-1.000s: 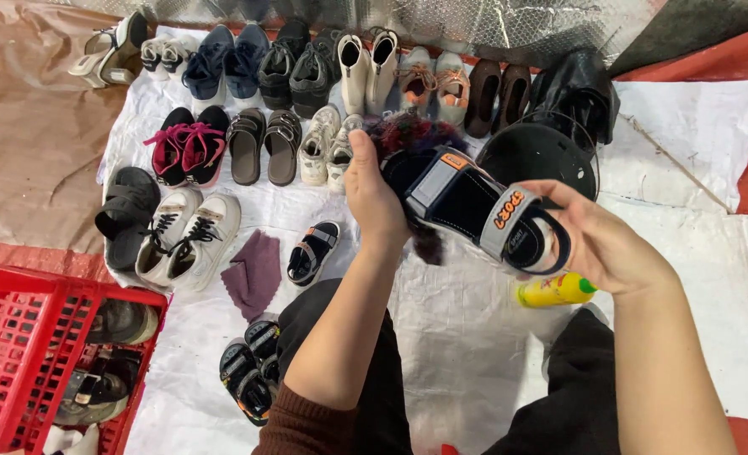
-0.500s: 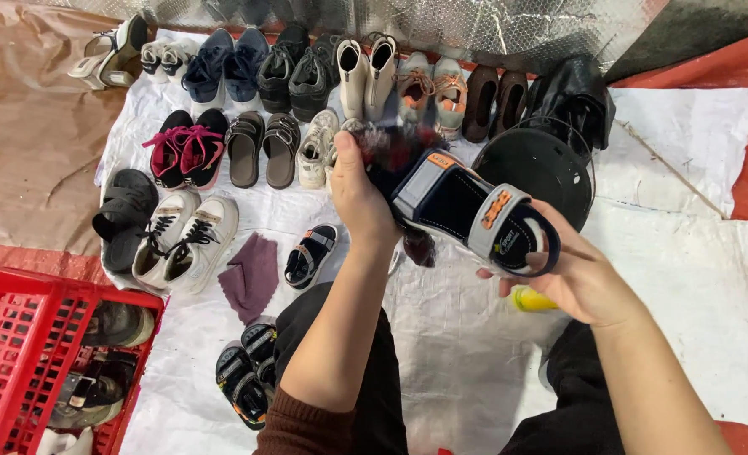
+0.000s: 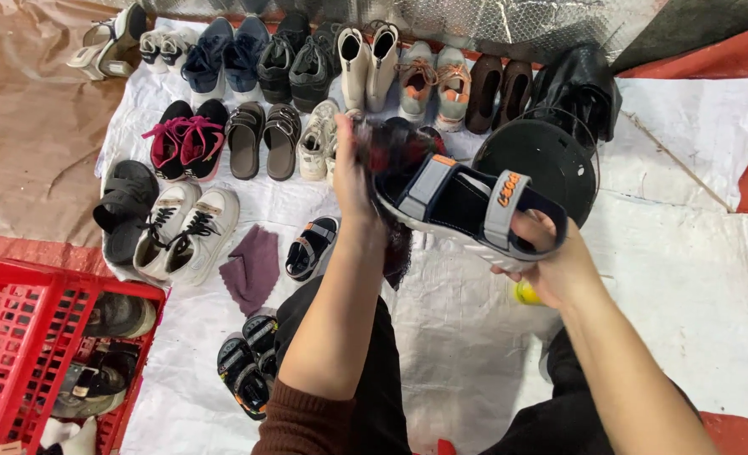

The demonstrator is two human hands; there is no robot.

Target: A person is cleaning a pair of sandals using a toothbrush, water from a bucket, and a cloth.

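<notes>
1. We see a navy sandal (image 3: 462, 206) with grey straps and a thick pale sole, held above the white woven sheet (image 3: 694, 253).
2. Right hand (image 3: 551, 265) fingers wrap its heel.
3. Left hand (image 3: 350, 181) clutches a dark fuzzy cloth (image 3: 395, 147) against the toe.

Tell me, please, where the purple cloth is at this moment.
In the head view the purple cloth lies at left of centre on the white sheet, between the white sneakers and a small dark sandal.

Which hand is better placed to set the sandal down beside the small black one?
Probably the right hand: it grips the sandal by its heel. The left hand is at the toe with a dark cloth.
</notes>
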